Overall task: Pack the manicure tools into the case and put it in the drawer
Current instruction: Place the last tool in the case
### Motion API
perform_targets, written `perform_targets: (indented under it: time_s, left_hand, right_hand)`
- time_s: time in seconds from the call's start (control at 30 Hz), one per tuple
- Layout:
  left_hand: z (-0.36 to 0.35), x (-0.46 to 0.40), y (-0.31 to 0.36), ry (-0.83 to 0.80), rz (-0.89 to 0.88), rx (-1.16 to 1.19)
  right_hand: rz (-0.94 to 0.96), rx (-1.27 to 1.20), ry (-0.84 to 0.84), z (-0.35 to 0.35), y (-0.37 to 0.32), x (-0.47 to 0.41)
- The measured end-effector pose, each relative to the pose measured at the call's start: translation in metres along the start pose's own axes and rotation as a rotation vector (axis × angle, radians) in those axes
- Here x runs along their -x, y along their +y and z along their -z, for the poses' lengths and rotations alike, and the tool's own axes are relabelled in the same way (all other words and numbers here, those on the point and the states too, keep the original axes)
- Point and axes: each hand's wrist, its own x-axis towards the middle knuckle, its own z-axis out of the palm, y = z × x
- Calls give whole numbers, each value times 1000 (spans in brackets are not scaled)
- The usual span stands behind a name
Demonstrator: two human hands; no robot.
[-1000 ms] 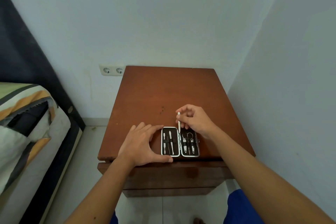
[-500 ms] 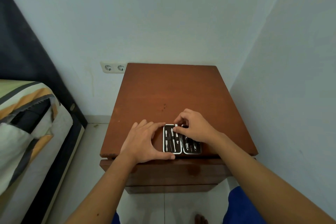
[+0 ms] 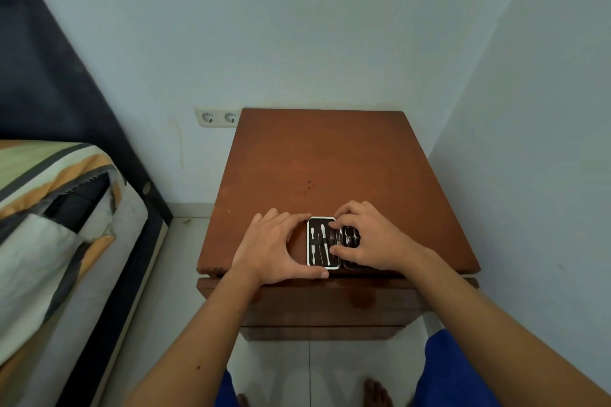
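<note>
- At the bottom edge, bare feet [image 3: 377, 391] stand on pale floor tiles [image 3: 274, 370], with blue shorts [image 3: 453, 373] showing on the right.
- 2 bare forearms reach up from there to the front of a brown wooden nightstand [image 3: 317, 158].
- Under the overhanging top, the drawer front [image 3: 330, 304] sits flush, partly crossed by both forearms.
- Near the front edge of the top lies the open manicure case [image 3: 322, 241], a black interior in a white rim, spread flat in 2 halves.
- The left half is in plain sight and holds white-handled tools [image 3: 322, 236] lying side by side.
- The right half is mostly hidden beneath the right hand [image 3: 367, 238]; only a looped metal tool [image 3: 351, 235] shows between its fingers.
- The left hand [image 3: 274, 248] brackets the case's left side, index finger curved along the far corner and thumb lying against the near edge, fingers spread in a C.
- The right hand's fingers are curled down over the middle and right half of the case, fingertips pressing at the hinge line; whether they pinch a tool cannot be told.
- The 2 hands sit just beside each other, separated by the exposed left half.
- Left of the nightstand, a bed with striped orange, grey and pale bedding [image 3: 49, 208] runs along a dark frame [image 3: 109, 142].
- Farther back, a double wall socket [image 3: 218, 117] sits just left of the nightstand's rear corner on a pale blue wall [image 3: 297, 26].
</note>
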Motion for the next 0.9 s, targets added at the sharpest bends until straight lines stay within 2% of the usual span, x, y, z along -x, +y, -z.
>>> perform_targets:
  time_s: [0.3, 0.5, 0.67, 0.9]
  left_hand:
    - [-2, -1, -1, 32, -21, -1]
    - [-2, -1, -2, 20, -21, 16]
    - [-4, -1, -5, 32, -18, 46]
    - [-12, -4, -14, 141, -7, 166]
  right_hand:
    - [-18, -124, -18, -1, -1, 9]
    - [-136, -209, 234, 4, 27, 20]
    - [-192, -273, 207, 7, 46, 25]
    - [-289, -343, 188, 12, 51, 36]
